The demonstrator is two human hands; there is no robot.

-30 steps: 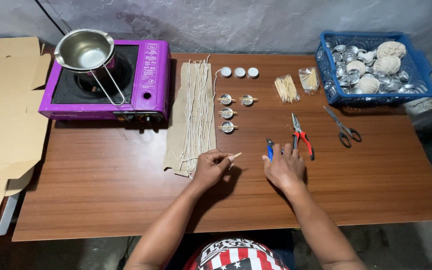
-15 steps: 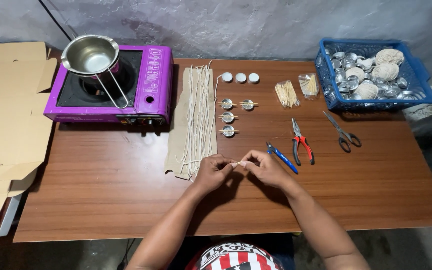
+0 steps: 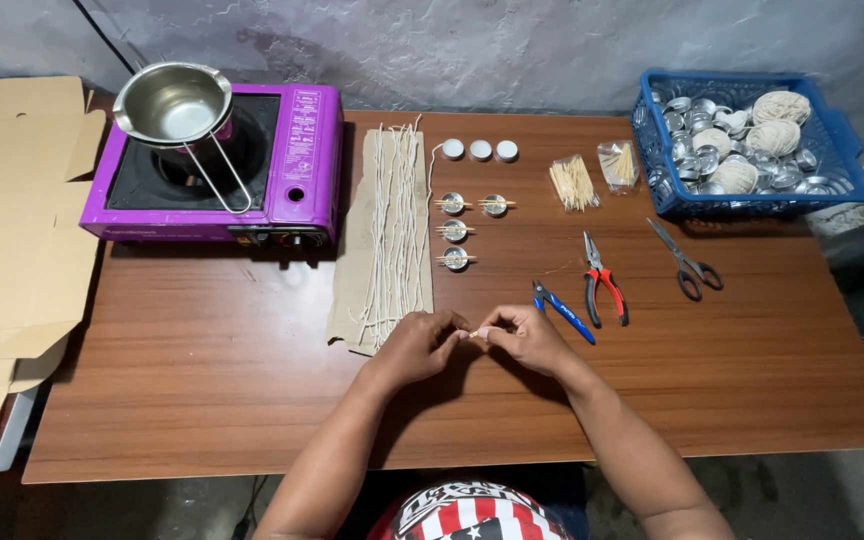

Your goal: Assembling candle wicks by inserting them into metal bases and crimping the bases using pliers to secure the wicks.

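We saw a brown wooden worktop [image 3: 202,400], and flattened brown cardboard [image 3: 12,250] lay past its left edge. At the far left corner stood a purple portable gas stove [image 3: 297,170] carrying a small steel pot [image 3: 174,103]. At the far right corner sat a blue plastic basket [image 3: 842,170] of metal cups and balls of twine. A strip of brown cardboard [image 3: 347,270] bearing long white wick strings [image 3: 397,230] ran from the far edge toward the near one. Right of it stood small round metal cups [image 3: 454,232] with sticks laid across them. Grey scissors [image 3: 687,262], red-handled pliers [image 3: 602,285] and blue-handled pliers [image 3: 562,310] lay toward the right. Near the middle of the near edge, our left hand [image 3: 417,345] and right hand [image 3: 522,338] met, fingertips of both pinched together on a short pale wick piece [image 3: 475,333] just above the worktop.
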